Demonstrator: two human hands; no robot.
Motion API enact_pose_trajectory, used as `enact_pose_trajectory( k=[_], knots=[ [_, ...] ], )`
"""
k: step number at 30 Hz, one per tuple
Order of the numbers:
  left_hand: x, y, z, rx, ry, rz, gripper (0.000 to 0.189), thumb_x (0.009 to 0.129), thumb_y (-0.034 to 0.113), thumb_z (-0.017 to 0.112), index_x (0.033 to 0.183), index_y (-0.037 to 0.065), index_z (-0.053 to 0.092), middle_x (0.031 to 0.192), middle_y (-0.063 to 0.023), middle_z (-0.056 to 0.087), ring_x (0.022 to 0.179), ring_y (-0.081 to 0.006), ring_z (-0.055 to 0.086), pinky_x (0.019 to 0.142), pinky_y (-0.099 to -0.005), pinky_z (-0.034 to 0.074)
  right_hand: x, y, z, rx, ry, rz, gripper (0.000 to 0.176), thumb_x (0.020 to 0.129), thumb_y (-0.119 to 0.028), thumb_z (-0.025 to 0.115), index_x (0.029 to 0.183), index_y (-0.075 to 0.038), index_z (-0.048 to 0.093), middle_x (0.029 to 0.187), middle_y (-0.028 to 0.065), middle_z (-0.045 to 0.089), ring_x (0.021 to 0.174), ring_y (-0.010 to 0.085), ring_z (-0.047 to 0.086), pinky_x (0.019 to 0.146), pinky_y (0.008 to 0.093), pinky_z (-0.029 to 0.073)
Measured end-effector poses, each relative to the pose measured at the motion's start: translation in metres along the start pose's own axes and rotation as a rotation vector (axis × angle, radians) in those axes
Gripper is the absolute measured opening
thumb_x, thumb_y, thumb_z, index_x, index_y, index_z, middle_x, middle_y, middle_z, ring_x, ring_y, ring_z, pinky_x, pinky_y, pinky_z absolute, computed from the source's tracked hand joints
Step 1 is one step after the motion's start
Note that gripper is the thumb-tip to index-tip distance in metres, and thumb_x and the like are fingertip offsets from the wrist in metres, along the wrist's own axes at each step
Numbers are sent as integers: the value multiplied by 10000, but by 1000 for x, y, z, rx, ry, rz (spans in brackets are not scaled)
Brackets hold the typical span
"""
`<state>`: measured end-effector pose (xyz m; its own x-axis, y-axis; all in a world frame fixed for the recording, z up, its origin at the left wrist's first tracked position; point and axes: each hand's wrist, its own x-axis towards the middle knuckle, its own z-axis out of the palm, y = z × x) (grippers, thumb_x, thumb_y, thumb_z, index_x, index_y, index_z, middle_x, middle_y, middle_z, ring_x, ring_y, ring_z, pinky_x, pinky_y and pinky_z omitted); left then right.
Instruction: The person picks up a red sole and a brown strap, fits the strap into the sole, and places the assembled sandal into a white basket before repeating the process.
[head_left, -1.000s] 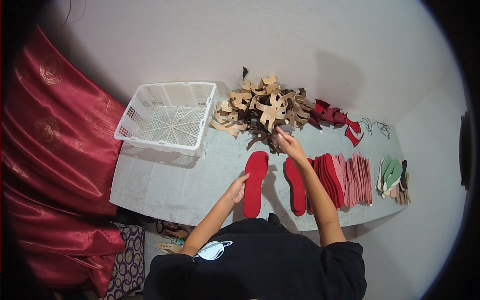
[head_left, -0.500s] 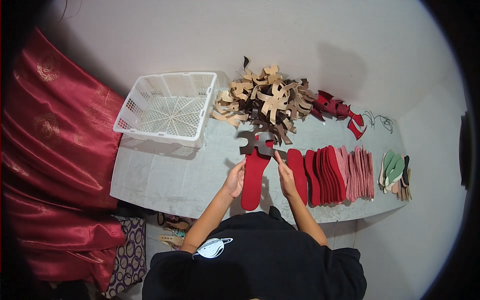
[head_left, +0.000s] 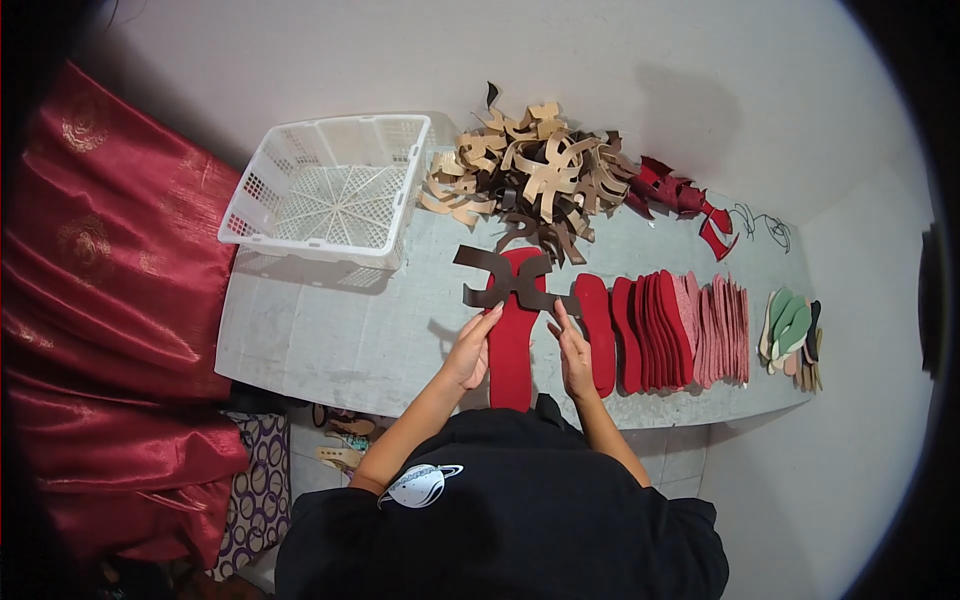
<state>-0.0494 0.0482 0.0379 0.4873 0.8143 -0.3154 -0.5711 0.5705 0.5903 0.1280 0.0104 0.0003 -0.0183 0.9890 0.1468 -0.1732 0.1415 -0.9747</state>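
Note:
A red insole point(head_left: 512, 345) lies lengthwise on the grey table point(head_left: 330, 340) in front of me. A dark brown cut-out strap piece point(head_left: 510, 282) is spread across its far end. My left hand point(head_left: 470, 352) pinches the strap's left tail at the insole's left edge. My right hand point(head_left: 572, 350) holds the strap's right tail on the other side. A second red insole point(head_left: 597, 335) lies just right of my right hand.
A white plastic basket point(head_left: 330, 205) stands at the table's back left. A heap of tan and brown straps point(head_left: 535, 185) sits behind the insole, red straps point(head_left: 685, 205) to its right. Rows of red and pink insoles point(head_left: 690, 330) and greenish ones point(head_left: 790, 340) fill the right side. Red cloth point(head_left: 100, 300) hangs left.
My right hand came back from the strap heap with a brown strap piece. Both hands now hold it spread over the red insole's far end.

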Motion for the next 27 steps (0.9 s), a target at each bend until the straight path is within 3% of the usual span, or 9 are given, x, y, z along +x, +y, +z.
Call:
enact_pose_trajectory(
  k=[4, 8, 14, 19, 21, 23, 27],
  knots=[
    [-3, 2, 4, -52, 2, -19, 342, 890, 285, 437, 1095, 13, 470, 965, -106, 583, 840, -228, 605, 721, -337, 508, -4, -1, -3, -121, -20, -44, 468, 905, -250, 367, 1281, 25, 325, 1358, 132, 296, 1259, 239, 275, 991, 380, 268],
    [-5, 5, 10, -65, -24, -40, 359, 895, 301, 424, 1110, 16, 465, 978, -104, 582, 846, -218, 603, 732, -337, 508, -6, -3, -3, -185, -22, -57, 456, 907, -239, 368, 1279, 21, 332, 1346, 134, 317, 1252, 236, 288, 986, 373, 279],
    [-2, 13, 16, -40, -39, -31, 504, 890, 441, 347, 1177, 35, 429, 1061, -107, 554, 883, -204, 590, 769, -350, 503, -4, -2, -5, -207, -32, -75, 452, 905, -240, 372, 1270, 24, 345, 1333, 143, 336, 1243, 235, 302, 983, 364, 287],
    [6, 19, 3, 72, -36, -130, 735, 799, 657, 274, 1225, 74, 409, 1119, -114, 528, 1014, -199, 525, 809, -382, 461, -4, -7, -4, -261, -40, -100, 446, 901, -227, 375, 1265, 28, 351, 1324, 148, 348, 1235, 234, 315, 986, 355, 283],
    [9, 20, -2, 101, -13, -156, 767, 781, 680, 273, 1231, 74, 406, 1122, -111, 527, 1019, -198, 522, 818, -381, 451, -4, -10, -3, -286, -45, -103, 444, 898, -221, 377, 1264, 28, 353, 1322, 148, 351, 1233, 234, 318, 988, 352, 282],
    [11, 20, -3, 130, 11, -182, 798, 764, 704, 271, 1236, 74, 403, 1126, -108, 527, 1024, -196, 519, 826, -380, 440, -4, -11, -1, -264, 0, -119, 431, 880, -198, 398, 1256, 13, 385, 1275, 124, 424, 1160, 205, 373, 1001, 331, 191],
    [15, 19, -1, 188, 68, -121, 801, 757, 708, 286, 1232, 75, 410, 1130, -100, 526, 1031, -191, 514, 832, -375, 438, -3, -14, -3, -313, -22, -136, 429, 879, -195, 398, 1256, 10, 387, 1266, 123, 434, 1136, 204, 391, 993, 335, 201]
  ],
)
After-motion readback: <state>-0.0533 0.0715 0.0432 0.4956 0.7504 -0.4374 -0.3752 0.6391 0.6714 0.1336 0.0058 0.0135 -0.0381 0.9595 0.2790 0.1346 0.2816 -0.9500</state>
